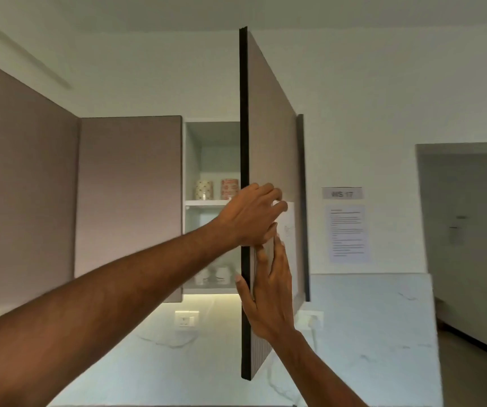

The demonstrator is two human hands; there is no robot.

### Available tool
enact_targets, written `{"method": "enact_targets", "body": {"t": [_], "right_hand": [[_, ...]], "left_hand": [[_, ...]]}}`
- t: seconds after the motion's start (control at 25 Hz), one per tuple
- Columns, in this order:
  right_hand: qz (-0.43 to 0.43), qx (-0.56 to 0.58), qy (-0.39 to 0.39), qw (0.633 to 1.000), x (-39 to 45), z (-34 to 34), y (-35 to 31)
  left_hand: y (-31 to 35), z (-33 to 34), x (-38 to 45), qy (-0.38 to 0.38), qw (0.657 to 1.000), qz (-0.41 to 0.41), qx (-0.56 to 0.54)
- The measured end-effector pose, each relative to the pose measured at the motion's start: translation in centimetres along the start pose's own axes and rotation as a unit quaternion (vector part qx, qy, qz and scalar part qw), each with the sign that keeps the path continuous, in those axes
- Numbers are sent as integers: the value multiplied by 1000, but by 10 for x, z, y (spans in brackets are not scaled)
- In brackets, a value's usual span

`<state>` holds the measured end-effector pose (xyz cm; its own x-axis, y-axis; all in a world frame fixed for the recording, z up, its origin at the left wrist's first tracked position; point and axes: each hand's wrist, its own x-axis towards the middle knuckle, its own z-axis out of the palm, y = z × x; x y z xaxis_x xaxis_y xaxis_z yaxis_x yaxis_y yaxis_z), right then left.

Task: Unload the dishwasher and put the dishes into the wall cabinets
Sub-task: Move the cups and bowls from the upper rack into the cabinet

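Note:
The wall cabinet (190, 171) stands with its door (268, 136) swung out towards me, dark edge on. My left hand (251, 215) reaches across that edge and lies on the door's outer face with bent fingers. My right hand (268, 295) holds the door lower down, thumb on the inner side of the edge and fingers flat along the outer face. Neither hand carries a dish. Two patterned mugs (204, 189) stand on the upper shelf. White cups (217, 274) sit on the lower shelf, partly hidden by my left forearm.
Closed cabinet doors (127, 201) run to the left. Below lies a lit marble backsplash (368, 318) with two wall sockets (186, 318). Paper notices (348, 233) hang on the wall at right, beside a doorway (471, 230). A white label (289, 227) is stuck on the open door.

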<state>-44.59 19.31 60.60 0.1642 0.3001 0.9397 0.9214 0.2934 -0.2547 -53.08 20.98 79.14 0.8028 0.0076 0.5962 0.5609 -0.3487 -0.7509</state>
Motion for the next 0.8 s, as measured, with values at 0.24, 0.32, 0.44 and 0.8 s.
{"method": "enact_targets", "body": {"t": [0.24, 0.32, 0.44, 0.8], "right_hand": [[-50, -129, -57, 989, 11, 121, -18], [-38, -133, -71, 988, 26, 170, -14], [-23, -154, -68, 985, 46, 239, -4], [-7, -253, -52, 966, 79, 359, 51]], "left_hand": [[-70, 116, -73, -9, 993, -114, 34], [-89, 164, -89, 5, 986, -166, 15], [-110, 229, -99, 25, 978, -205, -26], [-139, 377, -93, 75, 948, -272, -148]]}}
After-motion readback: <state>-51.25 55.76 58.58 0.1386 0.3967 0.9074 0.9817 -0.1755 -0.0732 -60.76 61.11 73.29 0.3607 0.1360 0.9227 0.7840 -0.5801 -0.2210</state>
